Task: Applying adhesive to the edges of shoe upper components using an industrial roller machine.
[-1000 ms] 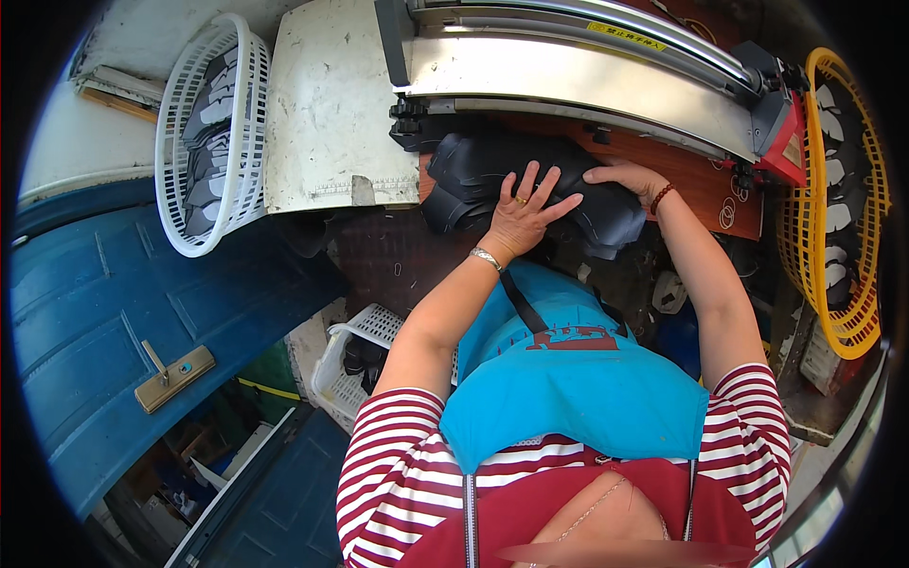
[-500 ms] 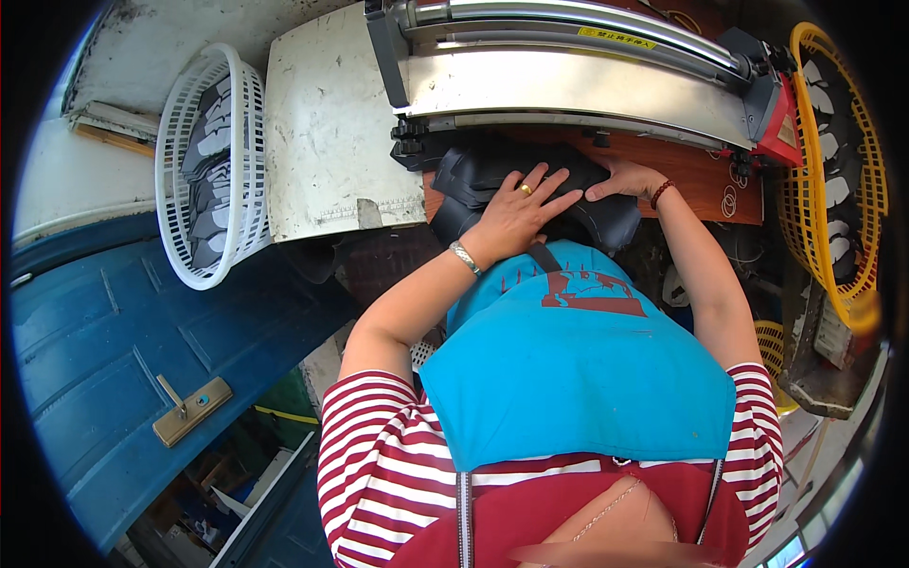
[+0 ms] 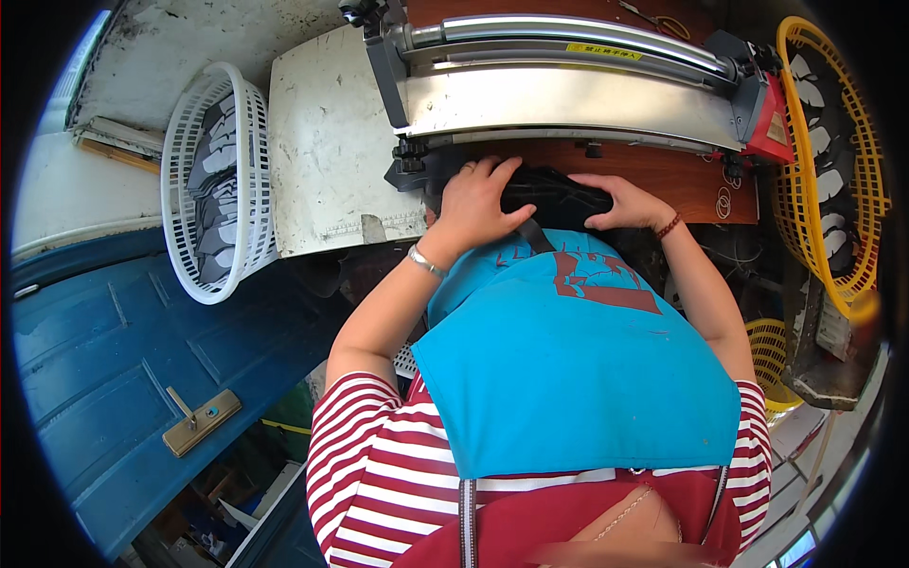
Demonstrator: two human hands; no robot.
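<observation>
A bundle of soft black sheet pieces (image 3: 554,192), leather-like, stands on edge in front of the machine, its layered folds facing up. My left hand (image 3: 480,204) grips its left end, fingers over the far side and thumb on the near side. At the other end my right hand (image 3: 627,203) holds it between the fingers and thumb. More black material (image 3: 413,174) sticks out left of my left hand, under the machine's edge. Just beyond both hands lies the metal plate (image 3: 568,99) of the machine, with a steel roller (image 3: 578,36) behind it.
A white basket (image 3: 256,180) of dark and grey cut pieces is at the left, beside a worn white board (image 3: 322,142). On the right stands a yellow basket (image 3: 805,161) with similar pieces. Rubber bands (image 3: 723,203) lie on the brown tabletop (image 3: 677,180). A blue door (image 3: 104,331) is at lower left.
The black pieces lay spread flatter under both hands; now they are bunched on edge. My left hand has shifted left and opened away from my right, leaving the bundle between them.
</observation>
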